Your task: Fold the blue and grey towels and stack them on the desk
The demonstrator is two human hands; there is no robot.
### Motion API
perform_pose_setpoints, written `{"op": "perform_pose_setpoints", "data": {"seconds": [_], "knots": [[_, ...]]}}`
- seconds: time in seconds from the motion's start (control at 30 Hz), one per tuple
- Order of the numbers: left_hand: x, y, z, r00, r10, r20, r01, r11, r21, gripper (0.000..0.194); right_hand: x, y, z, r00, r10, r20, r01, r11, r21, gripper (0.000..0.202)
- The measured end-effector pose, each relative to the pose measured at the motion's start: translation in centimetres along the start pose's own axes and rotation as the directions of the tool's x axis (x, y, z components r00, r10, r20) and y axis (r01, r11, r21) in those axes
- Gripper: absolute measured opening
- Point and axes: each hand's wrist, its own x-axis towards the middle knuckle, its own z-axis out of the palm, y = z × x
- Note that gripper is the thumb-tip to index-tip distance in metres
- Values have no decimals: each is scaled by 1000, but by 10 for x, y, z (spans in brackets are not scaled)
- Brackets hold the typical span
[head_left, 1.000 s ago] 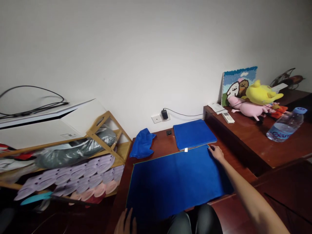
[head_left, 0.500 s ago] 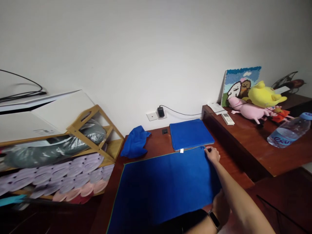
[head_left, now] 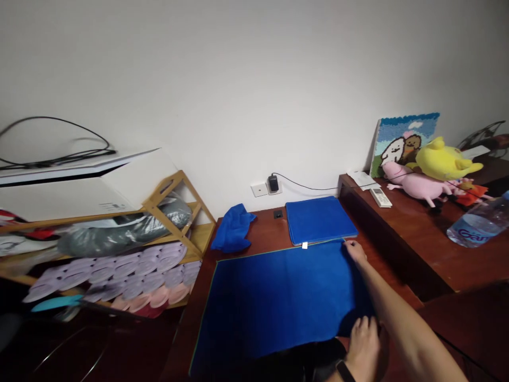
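Observation:
A large blue cloth towel (head_left: 274,297) with a thin greenish hem lies spread flat over the brown desk. My right hand (head_left: 355,251) reaches to its far right corner, with thumb and fingers pinched on the edge. Closer to me, my left hand (head_left: 363,339), with a dark watch band at the wrist, has its fingers curled over the near right corner. Just beyond the far hem rests a folded blue towel (head_left: 321,218); a small white tag (head_left: 305,245) shows between the two. A crumpled blue cloth (head_left: 234,228) sits at the far left.
On the right, a raised desk (head_left: 421,241) holds plush toys (head_left: 447,159), a remote control (head_left: 380,198) and a water bottle (head_left: 475,225). A black charger (head_left: 273,183) is plugged into the wall, its cable running right. Left stands a wooden rack (head_left: 178,212) with slippers (head_left: 135,270).
The view has swung slightly left, so everything sits further right. My left hand has come up into clearer sight at the towel's near right corner. My right hand stays at the far corner.

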Motion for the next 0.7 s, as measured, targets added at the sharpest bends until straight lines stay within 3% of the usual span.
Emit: {"op": "perform_pose_setpoints", "data": {"seconds": [0.07, 0.13, 0.2, 0.27, 0.37, 0.47, 0.57, 0.7], "knots": [[-20, 4, -32, 993, -116, -1, 116, 993, -13, 31, 0, -11, -9, 998, -46, 50, 42, 996, 83, 35], [-34, 9, -69, 968, -240, -68, 232, 966, -113, 20, -3, -26, -16, 992, -103, 75, 91, 984, 152, 34], [-42, 13, -104, 918, -350, -187, 302, 922, -242, 15, -9, -44, -19, 983, -161, 89, 141, 969, 204, 35], [-47, 14, -131, 856, -427, -292, 330, 885, -328, 22, -18, -65, -17, 970, -218, 106, 188, 952, 242, 41], [-56, 12, -154, 766, -529, -364, 355, 822, -446, 35, -36, -99, -10, 940, -314, 135, 270, 924, 270, 48], [-77, 7, -169, 725, -606, -329, 289, 700, -653, 31, -57, -136, 4, 889, -424, 175, 375, 891, 255, 40], [-113, 3, -191, 685, -647, -335, 192, 605, -773, 44, -79, -174, 25, 821, -524, 227, 485, 850, 206, 29], [-176, -4, -235, 612, -749, -255, 224, 473, -852, 54, -114, -225, 66, 699, -642, 315, 633, 760, 147, 29]]}}
